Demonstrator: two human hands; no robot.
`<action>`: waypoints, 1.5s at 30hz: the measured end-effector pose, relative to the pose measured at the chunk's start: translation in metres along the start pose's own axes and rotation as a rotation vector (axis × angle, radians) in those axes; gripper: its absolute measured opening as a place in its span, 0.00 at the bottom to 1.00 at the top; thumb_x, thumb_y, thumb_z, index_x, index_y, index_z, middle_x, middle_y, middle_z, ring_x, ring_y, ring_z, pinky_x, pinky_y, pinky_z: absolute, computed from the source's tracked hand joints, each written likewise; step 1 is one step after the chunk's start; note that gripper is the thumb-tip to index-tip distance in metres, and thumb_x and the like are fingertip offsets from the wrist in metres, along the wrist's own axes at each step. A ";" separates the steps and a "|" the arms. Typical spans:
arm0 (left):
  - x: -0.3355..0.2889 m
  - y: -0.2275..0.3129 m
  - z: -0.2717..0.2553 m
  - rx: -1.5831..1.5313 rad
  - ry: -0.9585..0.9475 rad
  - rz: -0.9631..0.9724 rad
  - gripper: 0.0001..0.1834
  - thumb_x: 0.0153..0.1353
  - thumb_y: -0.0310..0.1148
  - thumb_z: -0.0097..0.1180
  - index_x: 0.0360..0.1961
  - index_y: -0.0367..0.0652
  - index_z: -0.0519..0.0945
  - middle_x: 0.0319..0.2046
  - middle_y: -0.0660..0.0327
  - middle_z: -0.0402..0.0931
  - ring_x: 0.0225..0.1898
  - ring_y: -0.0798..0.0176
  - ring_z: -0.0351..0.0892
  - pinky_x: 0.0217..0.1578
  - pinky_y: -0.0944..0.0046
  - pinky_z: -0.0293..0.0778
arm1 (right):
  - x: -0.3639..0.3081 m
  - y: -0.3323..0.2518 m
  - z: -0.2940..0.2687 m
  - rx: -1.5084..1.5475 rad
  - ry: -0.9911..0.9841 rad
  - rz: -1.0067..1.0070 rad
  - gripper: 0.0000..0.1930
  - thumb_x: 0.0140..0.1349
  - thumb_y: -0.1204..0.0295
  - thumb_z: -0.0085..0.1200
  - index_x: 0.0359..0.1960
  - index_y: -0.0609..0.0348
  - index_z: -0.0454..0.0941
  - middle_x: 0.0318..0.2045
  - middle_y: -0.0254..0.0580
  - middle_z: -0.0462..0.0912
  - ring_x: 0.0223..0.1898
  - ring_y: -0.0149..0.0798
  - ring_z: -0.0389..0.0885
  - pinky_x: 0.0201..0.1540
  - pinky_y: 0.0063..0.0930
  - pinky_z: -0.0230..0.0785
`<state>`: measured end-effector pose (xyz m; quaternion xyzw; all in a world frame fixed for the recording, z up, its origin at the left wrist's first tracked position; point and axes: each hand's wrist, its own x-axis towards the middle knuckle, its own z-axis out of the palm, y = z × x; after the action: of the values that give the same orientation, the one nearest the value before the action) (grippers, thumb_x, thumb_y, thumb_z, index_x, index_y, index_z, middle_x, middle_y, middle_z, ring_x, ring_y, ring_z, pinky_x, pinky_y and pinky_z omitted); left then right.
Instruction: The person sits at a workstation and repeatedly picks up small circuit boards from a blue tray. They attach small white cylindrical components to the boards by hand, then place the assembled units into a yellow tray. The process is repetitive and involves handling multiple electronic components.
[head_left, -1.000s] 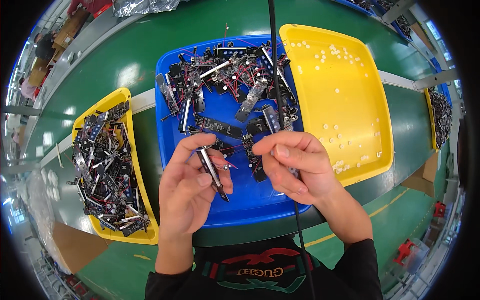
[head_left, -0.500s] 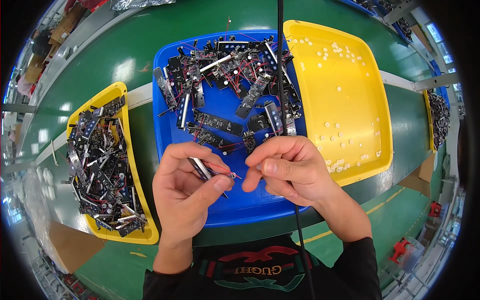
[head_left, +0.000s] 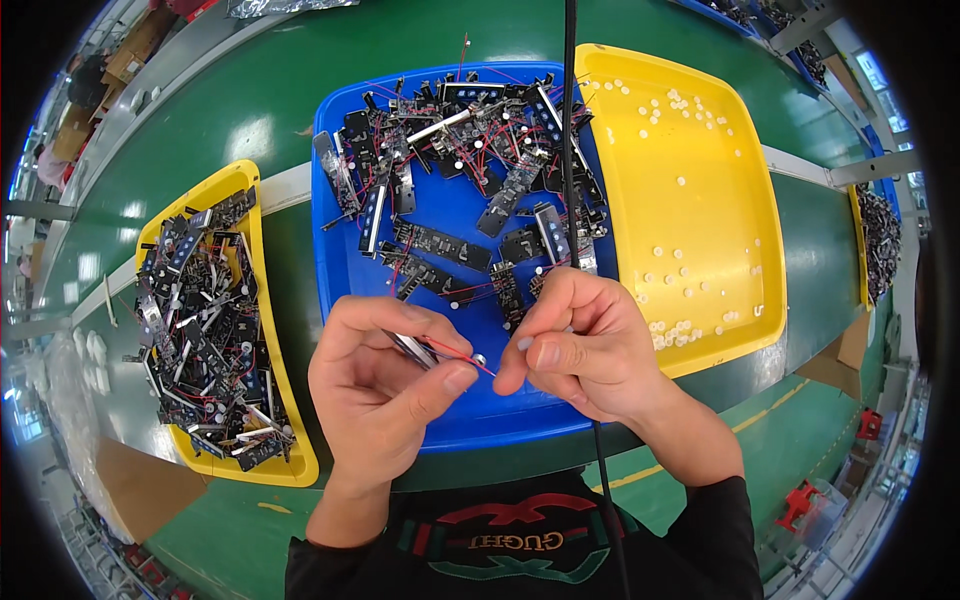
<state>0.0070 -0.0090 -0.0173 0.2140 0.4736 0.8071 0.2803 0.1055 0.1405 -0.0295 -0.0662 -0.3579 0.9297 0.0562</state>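
Observation:
My left hand [head_left: 375, 410] is closed on a small dark circuit board [head_left: 410, 348] with a pale strip along it. Thin red wires [head_left: 455, 352] stick out past its thumb and forefinger toward the right, with a small round silvery part [head_left: 479, 359] beside them. Close by, my right hand [head_left: 610, 355] pinches a tiny whitish piece [head_left: 525, 343] between thumb and fingers. The wire tip comes up against or very near the right forefinger. Both hands hover above the near part of a blue tray [head_left: 323, 250], which holds many similar boards with red wires.
On the right, a yellow tray [head_left: 700, 225] has small white round pieces scattered in it. Another yellow tray [head_left: 268, 310], heaped with boards, stands at the left. A black cable [head_left: 570, 150] hangs down across the view. The green tabletop [head_left: 400, 40] extends beyond the trays.
My right hand has shifted slightly and the whitish piece now shows in its pinch. The red wires now reach further right from my left hand, toward the right fingers.

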 end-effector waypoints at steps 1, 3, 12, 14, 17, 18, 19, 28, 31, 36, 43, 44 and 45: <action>0.000 0.000 0.001 0.017 -0.018 0.025 0.19 0.46 0.13 0.60 0.39 0.34 0.68 0.33 0.49 0.75 0.31 0.68 0.76 0.23 0.79 0.71 | 0.000 -0.001 0.002 0.027 0.032 0.008 0.04 0.57 0.78 0.53 0.33 0.61 0.72 0.27 0.55 0.81 0.10 0.20 0.60 0.11 0.14 0.50; -0.001 -0.001 0.003 0.041 -0.036 0.057 0.19 0.45 0.13 0.60 0.39 0.34 0.68 0.33 0.49 0.75 0.29 0.69 0.76 0.21 0.80 0.70 | 0.001 0.001 0.004 0.066 0.070 0.012 0.03 0.57 0.78 0.54 0.31 0.60 0.72 0.26 0.54 0.81 0.10 0.21 0.61 0.11 0.14 0.49; -0.002 -0.008 0.012 0.007 -0.058 0.021 0.17 0.49 0.14 0.59 0.39 0.32 0.67 0.31 0.50 0.75 0.28 0.72 0.76 0.19 0.82 0.68 | -0.002 0.016 0.007 0.292 0.068 0.015 0.02 0.57 0.79 0.53 0.31 0.58 0.74 0.25 0.52 0.80 0.11 0.23 0.64 0.11 0.15 0.50; -0.003 -0.008 0.013 -0.008 -0.045 0.002 0.17 0.50 0.15 0.58 0.39 0.32 0.67 0.31 0.51 0.75 0.28 0.72 0.76 0.19 0.82 0.68 | -0.003 0.017 0.008 0.316 0.055 0.018 0.02 0.57 0.79 0.54 0.31 0.58 0.75 0.25 0.52 0.80 0.11 0.23 0.65 0.11 0.14 0.50; -0.003 -0.009 0.013 -0.033 -0.048 -0.012 0.16 0.50 0.15 0.58 0.39 0.32 0.67 0.30 0.52 0.75 0.29 0.70 0.76 0.21 0.80 0.69 | -0.006 0.019 0.009 0.342 0.061 0.052 0.02 0.56 0.79 0.55 0.31 0.59 0.76 0.25 0.52 0.81 0.11 0.23 0.65 0.12 0.14 0.52; -0.003 -0.009 0.014 -0.048 -0.038 -0.008 0.16 0.50 0.15 0.58 0.39 0.33 0.67 0.30 0.52 0.75 0.29 0.70 0.76 0.21 0.80 0.70 | -0.006 0.020 0.009 0.313 0.052 0.039 0.02 0.56 0.78 0.55 0.31 0.60 0.77 0.25 0.52 0.81 0.11 0.22 0.65 0.12 0.13 0.52; -0.003 -0.010 0.015 -0.059 -0.025 -0.004 0.16 0.50 0.15 0.58 0.39 0.33 0.67 0.30 0.52 0.75 0.30 0.69 0.77 0.22 0.79 0.70 | -0.006 0.020 0.008 0.289 0.041 0.027 0.03 0.56 0.78 0.56 0.32 0.60 0.78 0.25 0.52 0.81 0.11 0.22 0.65 0.12 0.13 0.53; 0.000 -0.006 0.013 -0.057 0.025 -0.015 0.17 0.48 0.15 0.59 0.38 0.34 0.67 0.29 0.54 0.74 0.30 0.69 0.76 0.30 0.74 0.73 | -0.009 0.007 0.012 -0.056 0.099 0.007 0.08 0.53 0.80 0.58 0.36 0.64 0.81 0.26 0.45 0.82 0.17 0.23 0.72 0.16 0.13 0.59; 0.002 -0.004 0.012 -0.042 0.014 -0.040 0.17 0.48 0.15 0.59 0.38 0.34 0.68 0.29 0.55 0.74 0.30 0.69 0.75 0.31 0.74 0.73 | -0.009 0.006 0.016 -0.186 0.110 -0.109 0.09 0.52 0.82 0.58 0.36 0.64 0.81 0.27 0.44 0.81 0.23 0.25 0.75 0.22 0.14 0.64; 0.002 0.000 0.010 -0.042 -0.033 -0.085 0.17 0.49 0.15 0.58 0.39 0.34 0.68 0.30 0.56 0.74 0.33 0.69 0.75 0.34 0.72 0.73 | -0.010 0.005 0.019 -0.353 0.134 -0.196 0.09 0.49 0.83 0.59 0.34 0.65 0.81 0.26 0.42 0.81 0.26 0.28 0.77 0.27 0.17 0.66; 0.000 0.052 -0.003 0.364 0.019 0.011 0.16 0.49 0.14 0.57 0.40 0.33 0.69 0.32 0.55 0.75 0.32 0.68 0.75 0.34 0.72 0.71 | -0.006 0.011 0.016 -0.154 0.201 -0.015 0.10 0.55 0.79 0.55 0.40 0.66 0.78 0.24 0.44 0.79 0.12 0.21 0.64 0.15 0.15 0.53; 0.000 0.062 -0.010 0.498 0.017 0.094 0.17 0.50 0.14 0.56 0.42 0.34 0.70 0.34 0.57 0.73 0.34 0.69 0.75 0.37 0.72 0.71 | -0.006 0.009 0.013 -0.097 0.232 0.044 0.10 0.57 0.77 0.53 0.40 0.66 0.78 0.24 0.44 0.79 0.11 0.21 0.63 0.14 0.15 0.52; 0.000 0.070 -0.014 0.592 0.114 0.124 0.18 0.51 0.14 0.55 0.43 0.34 0.70 0.34 0.58 0.73 0.35 0.70 0.75 0.37 0.73 0.70 | -0.005 0.008 0.010 -0.039 0.264 0.102 0.10 0.58 0.76 0.52 0.41 0.66 0.77 0.24 0.44 0.79 0.10 0.20 0.61 0.14 0.15 0.51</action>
<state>-0.0193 -0.0452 0.0381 0.2694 0.6889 0.6604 0.1290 0.1087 0.1267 -0.0271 -0.2070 -0.3615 0.9075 0.0540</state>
